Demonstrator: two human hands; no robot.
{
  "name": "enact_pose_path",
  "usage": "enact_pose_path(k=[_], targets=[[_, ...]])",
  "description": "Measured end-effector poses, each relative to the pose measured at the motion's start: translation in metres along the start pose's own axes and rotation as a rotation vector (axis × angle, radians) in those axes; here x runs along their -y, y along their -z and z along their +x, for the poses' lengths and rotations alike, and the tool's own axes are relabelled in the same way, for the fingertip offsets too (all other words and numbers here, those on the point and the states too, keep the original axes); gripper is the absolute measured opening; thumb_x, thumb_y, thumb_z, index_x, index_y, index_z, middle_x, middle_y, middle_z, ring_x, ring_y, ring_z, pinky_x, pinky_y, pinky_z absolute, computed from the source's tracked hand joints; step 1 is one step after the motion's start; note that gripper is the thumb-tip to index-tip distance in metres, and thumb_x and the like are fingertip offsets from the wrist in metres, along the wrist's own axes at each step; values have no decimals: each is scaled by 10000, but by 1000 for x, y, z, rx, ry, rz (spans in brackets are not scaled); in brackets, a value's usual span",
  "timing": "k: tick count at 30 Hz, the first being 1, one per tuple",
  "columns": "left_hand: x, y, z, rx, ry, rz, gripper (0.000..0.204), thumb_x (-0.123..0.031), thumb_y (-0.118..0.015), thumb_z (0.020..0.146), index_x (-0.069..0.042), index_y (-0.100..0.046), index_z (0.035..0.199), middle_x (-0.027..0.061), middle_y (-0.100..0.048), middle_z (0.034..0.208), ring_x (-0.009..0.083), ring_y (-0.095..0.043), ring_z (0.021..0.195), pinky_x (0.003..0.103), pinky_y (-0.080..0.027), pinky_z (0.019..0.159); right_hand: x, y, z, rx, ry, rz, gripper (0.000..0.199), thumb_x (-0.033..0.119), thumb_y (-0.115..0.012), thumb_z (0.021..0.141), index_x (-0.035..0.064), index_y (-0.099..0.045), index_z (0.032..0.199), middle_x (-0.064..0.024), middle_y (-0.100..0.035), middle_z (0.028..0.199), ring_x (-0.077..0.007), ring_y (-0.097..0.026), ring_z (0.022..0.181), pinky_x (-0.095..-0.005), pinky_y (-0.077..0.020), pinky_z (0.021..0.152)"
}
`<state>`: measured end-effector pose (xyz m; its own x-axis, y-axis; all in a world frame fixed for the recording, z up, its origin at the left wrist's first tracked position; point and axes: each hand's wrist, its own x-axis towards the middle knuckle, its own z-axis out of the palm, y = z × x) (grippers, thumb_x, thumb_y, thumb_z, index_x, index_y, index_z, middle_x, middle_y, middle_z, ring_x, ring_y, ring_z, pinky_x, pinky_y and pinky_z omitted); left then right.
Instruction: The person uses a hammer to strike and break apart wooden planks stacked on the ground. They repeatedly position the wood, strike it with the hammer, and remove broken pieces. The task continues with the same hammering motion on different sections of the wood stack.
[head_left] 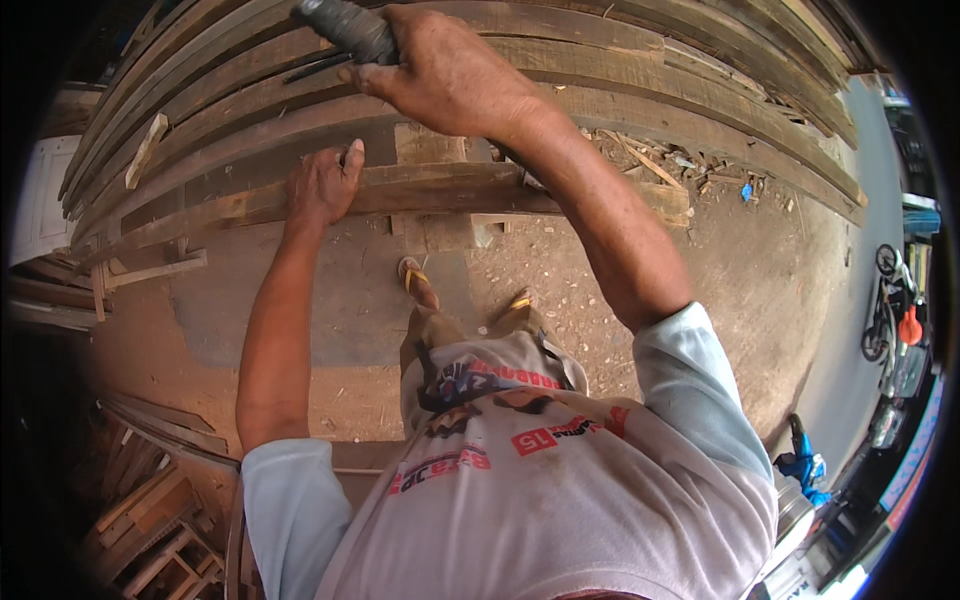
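Note:
A long wooden board [440,190] lies across in front of me, raised above the ground. My left hand [325,184] is on the board's left part, its fingers curled over the far side and its thumb raised; the fingertips are hidden. Farther forward, my right hand [450,75] is closed round a dark, thick, roughly cylindrical tool [352,30], held above the stacked planks. The tool's far end is cut off by the upper edge, so its kind cannot be made out. Beneath the board, a short wooden piece [430,147] runs crosswise.
Long planks [600,62] fill the far side in rows. Wood scraps [650,160] litter the ground at the right. Wooden frames [165,545] stand at the lower left. A parked motorcycle [890,305] and a person in blue [803,465] are by the road.

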<state>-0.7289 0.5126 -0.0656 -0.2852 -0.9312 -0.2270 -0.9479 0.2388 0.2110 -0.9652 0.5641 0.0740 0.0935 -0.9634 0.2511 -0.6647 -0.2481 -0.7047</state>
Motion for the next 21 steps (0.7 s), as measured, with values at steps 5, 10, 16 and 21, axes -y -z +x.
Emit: enact_pose_path(k=[5, 10, 16, 21], targets=[[14, -12, -5, -129, -49, -155, 644, -604, -474, 1006, -27, -744, 1101, 254, -721, 1002, 448, -687, 1012, 520, -533, 902, 15, 36, 10, 39, -133, 184, 318, 306, -687, 983, -3, -615, 985, -117, -630, 707, -218, -629, 704, -398, -527, 689], [10, -10, -13, -187, -32, -148, 654, -605, -502, 989, -40, -753, 1203, 244, -747, 1102, 426, -703, 1089, 518, -546, 964, 28, 13, 0, 148, -101, -58, 471, 351, -690, 976, -89, -611, 1122, -316, -685, 962, -464, -682, 945, -508, -520, 849], [17, -20, -12, -255, -45, -165, 650, -613, -529, 966, -50, -754, 1201, 210, -757, 1096, 422, -705, 1082, 515, -555, 941, 26, 27, 24, 207, -246, 9, 438, 384, -697, 991, -48, -627, 977, -177, -657, 772, -269, -653, 706, -420, -520, 666], [10, -7, -14, -229, -38, -151, 620, -604, -540, 961, -76, -756, 1203, 203, -762, 1078, 408, -708, 1079, 509, -560, 928, 22, 33, 30, 255, -307, 85, 451, 401, -690, 1001, -45, -634, 955, -114, -632, 712, -189, -624, 659, -385, -516, 618]])
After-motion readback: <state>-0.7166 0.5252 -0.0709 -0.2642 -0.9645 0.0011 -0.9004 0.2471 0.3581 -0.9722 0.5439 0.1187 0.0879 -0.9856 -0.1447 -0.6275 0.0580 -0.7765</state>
